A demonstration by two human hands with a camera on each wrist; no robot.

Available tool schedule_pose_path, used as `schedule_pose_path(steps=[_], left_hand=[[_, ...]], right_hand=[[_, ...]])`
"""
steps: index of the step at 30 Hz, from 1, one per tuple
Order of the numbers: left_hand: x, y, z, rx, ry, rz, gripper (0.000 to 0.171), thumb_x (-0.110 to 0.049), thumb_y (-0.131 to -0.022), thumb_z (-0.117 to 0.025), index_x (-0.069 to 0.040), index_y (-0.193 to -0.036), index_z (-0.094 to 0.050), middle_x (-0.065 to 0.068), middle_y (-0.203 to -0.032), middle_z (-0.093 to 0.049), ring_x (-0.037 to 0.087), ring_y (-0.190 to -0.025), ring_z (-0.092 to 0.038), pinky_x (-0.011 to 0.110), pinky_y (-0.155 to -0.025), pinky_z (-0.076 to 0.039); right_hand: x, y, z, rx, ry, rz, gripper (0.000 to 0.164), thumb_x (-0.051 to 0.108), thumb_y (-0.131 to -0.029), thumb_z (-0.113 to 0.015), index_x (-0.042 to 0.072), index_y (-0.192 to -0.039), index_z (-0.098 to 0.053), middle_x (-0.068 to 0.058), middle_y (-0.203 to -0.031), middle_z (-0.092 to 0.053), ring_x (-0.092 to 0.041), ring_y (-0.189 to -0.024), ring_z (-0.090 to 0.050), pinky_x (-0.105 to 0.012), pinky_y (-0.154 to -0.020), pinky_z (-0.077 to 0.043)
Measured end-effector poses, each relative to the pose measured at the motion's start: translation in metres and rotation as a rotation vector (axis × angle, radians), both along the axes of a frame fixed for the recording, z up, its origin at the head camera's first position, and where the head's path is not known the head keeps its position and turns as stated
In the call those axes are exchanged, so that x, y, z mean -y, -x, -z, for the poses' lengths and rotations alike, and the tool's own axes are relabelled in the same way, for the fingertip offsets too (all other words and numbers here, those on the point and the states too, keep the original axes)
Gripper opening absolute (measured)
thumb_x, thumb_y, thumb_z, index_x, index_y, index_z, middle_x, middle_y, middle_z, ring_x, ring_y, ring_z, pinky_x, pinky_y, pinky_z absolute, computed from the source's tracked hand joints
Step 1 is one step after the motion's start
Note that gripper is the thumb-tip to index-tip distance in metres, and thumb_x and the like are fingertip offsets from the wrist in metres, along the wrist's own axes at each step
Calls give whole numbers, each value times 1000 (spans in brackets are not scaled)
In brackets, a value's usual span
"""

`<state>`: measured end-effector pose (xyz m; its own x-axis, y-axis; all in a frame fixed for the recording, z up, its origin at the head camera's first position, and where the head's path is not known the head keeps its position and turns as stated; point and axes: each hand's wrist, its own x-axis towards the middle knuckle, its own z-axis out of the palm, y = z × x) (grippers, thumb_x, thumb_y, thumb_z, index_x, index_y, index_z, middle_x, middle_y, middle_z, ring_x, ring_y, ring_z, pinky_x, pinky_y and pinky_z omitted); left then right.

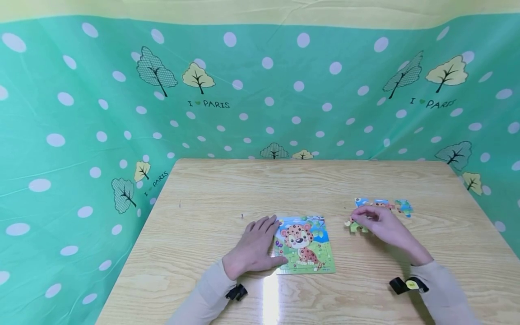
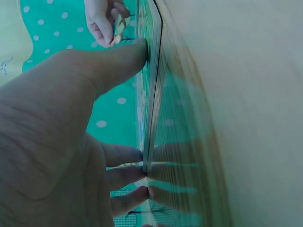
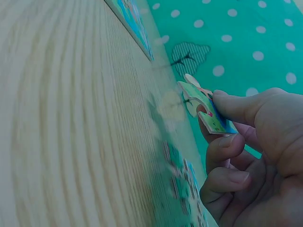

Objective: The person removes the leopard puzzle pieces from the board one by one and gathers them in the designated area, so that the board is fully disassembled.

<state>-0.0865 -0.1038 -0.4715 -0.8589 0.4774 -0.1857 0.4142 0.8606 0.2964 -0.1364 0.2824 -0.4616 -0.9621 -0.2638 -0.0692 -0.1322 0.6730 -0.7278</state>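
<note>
A square jigsaw puzzle (image 1: pixel 304 246) with a spotted leopard cub on grass lies flat on the table. My left hand (image 1: pixel 256 246) rests at its left side, fingers spread; the thumb touches the lower left part and the fingertips meet the upper left edge. In the left wrist view the puzzle's edge (image 2: pixel 152 94) shows beside the thumb. Right of the puzzle, my right hand (image 1: pixel 379 223) pinches a jigsaw piece (image 3: pixel 210 111), green with a pale knob, between thumb and fingers above the table. Loose jigsaw pieces (image 1: pixel 404 206) lie just beyond that hand, which partly covers them.
The pale wood table (image 1: pixel 227 189) reaches back to a green dotted cloth (image 1: pixel 284 90) with printed trees. Each wrist wears a black strap (image 1: pixel 408 285). A small dark speck (image 1: pixel 242 216) sits on the table left of the puzzle.
</note>
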Motion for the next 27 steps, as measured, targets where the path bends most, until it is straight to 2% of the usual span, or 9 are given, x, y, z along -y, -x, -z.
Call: schedule_pose_path(steps=[6, 13, 17, 21, 23, 27], left_hand=[[0, 0, 1, -5, 6, 5, 109, -73, -88, -71, -12, -169, -30, 12, -177, -26, 36, -162, -29, 60, -130, -30], [1, 0, 0, -1, 2, 7, 110, -72, -87, -72, -12, -169, -30, 12, -177, -26, 36, -162, -28, 60, -130, -30], [1, 1, 0, 7, 1, 5, 110, -72, -87, -72, -13, -169, -30, 11, -178, -25, 35, -163, -27, 60, -131, -29], [1, 1, 0, 14, 0, 3, 111, -72, -87, -72, -13, -169, -30, 11, -178, -25, 34, -163, -27, 60, -131, -28], [1, 1, 0, 13, 0, 2, 110, -72, -86, -72, -13, -169, -30, 11, -178, -25, 34, -163, -27, 60, -131, -28], [2, 1, 1, 19, -3, 1, 110, -71, -87, -72, -13, -169, -30, 10, -178, -25, 34, -164, -26, 59, -132, -27]], right_hand=[[-13, 4, 6, -16, -34, 45, 31, 37, -107, -66, 10, -119, -78, -11, -120, -75, -6, -94, -63, -23, -74, -52], [-18, 3, 10, -23, -42, 85, 37, 39, -106, -67, 7, -122, -77, -16, -122, -74, -10, -94, -62, -23, -70, -50], [-24, 4, 8, 4, -42, 112, 44, 43, -107, -65, 6, -127, -76, -18, -124, -73, -9, -89, -60, -25, -65, -50], [-32, 5, 7, 46, -72, 139, 53, 47, -109, -60, 2, -134, -71, -22, -122, -71, -14, -82, -57, -28, -60, -48], [-35, 5, 7, 55, -83, 151, 55, 48, -109, -58, 1, -136, -70, -25, -125, -70, -17, -85, -58, -29, -61, -48], [-42, 4, 7, 34, -92, 162, 54, 47, -109, -58, 0, -134, -70, -28, -134, -68, -23, -102, -63, -26, -70, -50]])
